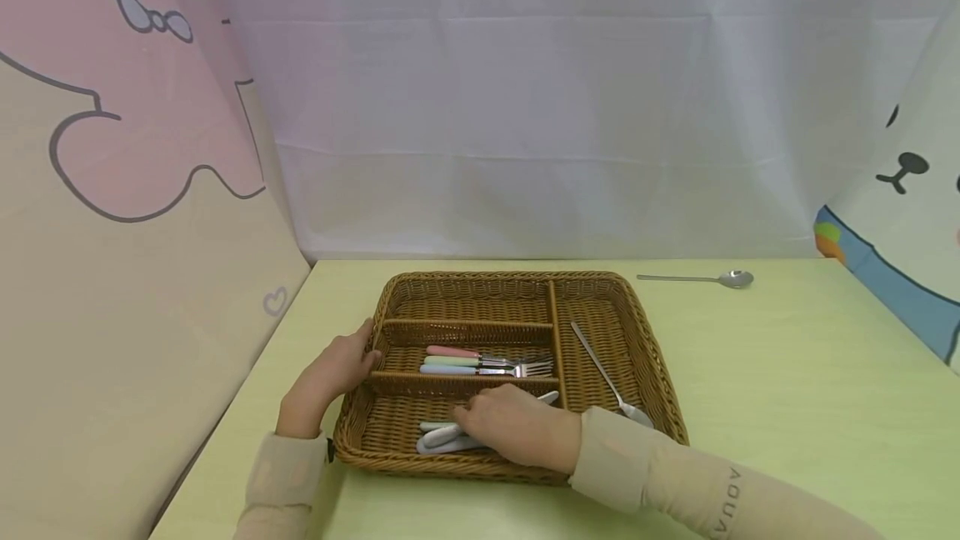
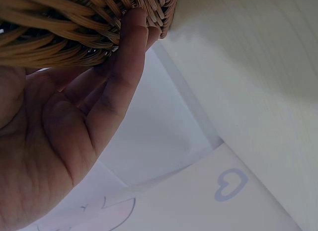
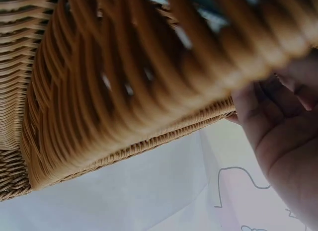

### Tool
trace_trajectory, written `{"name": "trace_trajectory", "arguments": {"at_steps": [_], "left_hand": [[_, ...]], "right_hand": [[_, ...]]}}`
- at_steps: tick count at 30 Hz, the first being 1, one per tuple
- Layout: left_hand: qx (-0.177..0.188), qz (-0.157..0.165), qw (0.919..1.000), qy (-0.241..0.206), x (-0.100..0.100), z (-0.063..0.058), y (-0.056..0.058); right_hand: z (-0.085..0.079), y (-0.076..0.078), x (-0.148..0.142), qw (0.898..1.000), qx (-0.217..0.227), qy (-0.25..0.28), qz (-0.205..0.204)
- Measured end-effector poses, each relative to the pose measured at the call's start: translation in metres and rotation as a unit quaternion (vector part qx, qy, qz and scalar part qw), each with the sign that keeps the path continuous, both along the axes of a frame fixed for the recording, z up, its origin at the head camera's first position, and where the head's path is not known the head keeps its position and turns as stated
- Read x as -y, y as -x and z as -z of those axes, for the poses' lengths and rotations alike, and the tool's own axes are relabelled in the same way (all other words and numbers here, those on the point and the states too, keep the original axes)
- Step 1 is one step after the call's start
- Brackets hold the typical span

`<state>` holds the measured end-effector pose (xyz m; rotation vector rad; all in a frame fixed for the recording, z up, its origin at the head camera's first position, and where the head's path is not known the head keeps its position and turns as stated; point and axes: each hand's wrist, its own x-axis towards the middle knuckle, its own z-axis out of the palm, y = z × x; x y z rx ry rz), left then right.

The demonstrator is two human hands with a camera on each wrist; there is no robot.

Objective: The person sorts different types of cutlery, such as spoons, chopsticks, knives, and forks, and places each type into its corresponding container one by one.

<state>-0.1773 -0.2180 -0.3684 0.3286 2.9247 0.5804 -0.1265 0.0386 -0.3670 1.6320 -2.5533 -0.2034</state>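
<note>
A brown wicker cutlery basket [image 1: 660,357] with several compartments sits on the table. My left hand [image 1: 337,369] grips its left rim, thumb over the edge and fingers against the outer wall. In the left wrist view those fingers [image 2: 119,77] lie along the weave. My right hand [image 1: 517,427] is down in the front left compartment, its curled fingers on a pale, smooth utensil [image 1: 442,436] that lies slantwise over similar pieces; one end shows beyond the knuckles. Its working part is hidden. Forks [image 1: 532,370] with pink, green and blue handles lie in the middle compartment.
A long-handled spoon [image 1: 600,365] leans diagonally in the right compartment. Another long spoon [image 1: 735,278] lies on the pale green table [image 1: 787,390] beyond the basket, at the right. Cloth sheets [image 1: 510,107] hang at the back and sides.
</note>
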Motion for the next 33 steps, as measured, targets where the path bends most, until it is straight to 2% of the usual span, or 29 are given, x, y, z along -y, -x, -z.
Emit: {"name": "trace_trajectory", "arguments": {"at_steps": [4,10,19,29,33], "left_hand": [[-0.002,0.001,1.0000,0.004,-0.001,0.000,0.000],[-0.001,0.001,1.0000,0.004,0.000,0.000,0.000],[-0.001,-0.001,1.0000,-0.001,0.000,0.000,0.002],[0.000,-0.001,1.0000,0.004,0.001,0.001,0.002],[0.001,0.000,1.0000,0.005,0.001,0.002,0.002]], "right_hand": [[0.000,-0.001,0.000,1.000,0.010,-0.015,0.001],[0.000,0.000,-0.002,1.000,-0.014,-0.022,-0.005],[-0.007,0.004,-0.007,0.999,-0.019,-0.031,0.015],[-0.016,0.016,-0.022,0.998,-0.048,0.009,0.039],[-0.019,0.022,-0.030,0.996,-0.060,0.044,0.046]]}}
